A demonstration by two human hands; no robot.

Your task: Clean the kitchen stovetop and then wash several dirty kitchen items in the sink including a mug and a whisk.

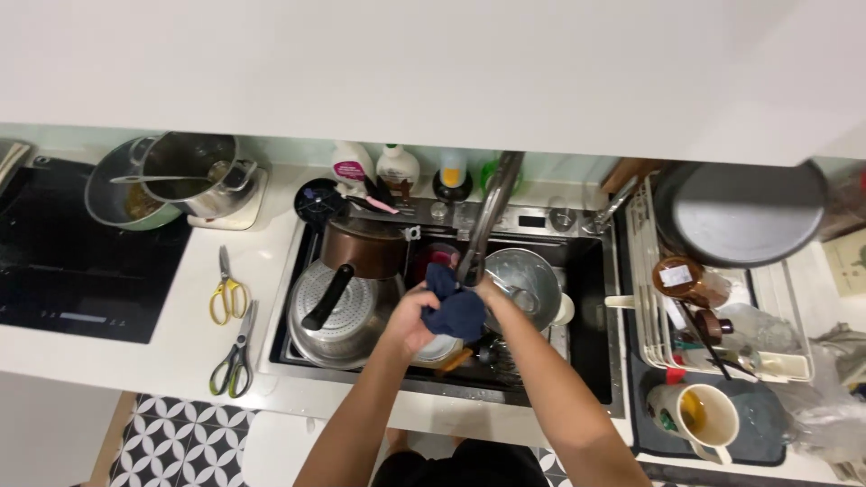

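Over the sink [595, 271] centre, under the tap [492, 212], left hand [410, 320] & right hand [483, 290] are gripping a dark blue cloth [454, 307] together. Keep wringing w/ cloth above the pots [347, 311], drips inside the basin.

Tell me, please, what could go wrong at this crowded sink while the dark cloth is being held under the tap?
The sink is packed, so an elbow could likely knock the steel pan or the copper pot against other dishes. The left hand and right hand hold the dark blue cloth over them, so drips may splash the wet counter edge. The two pairs of scissors lie near that edge and could be swept off.
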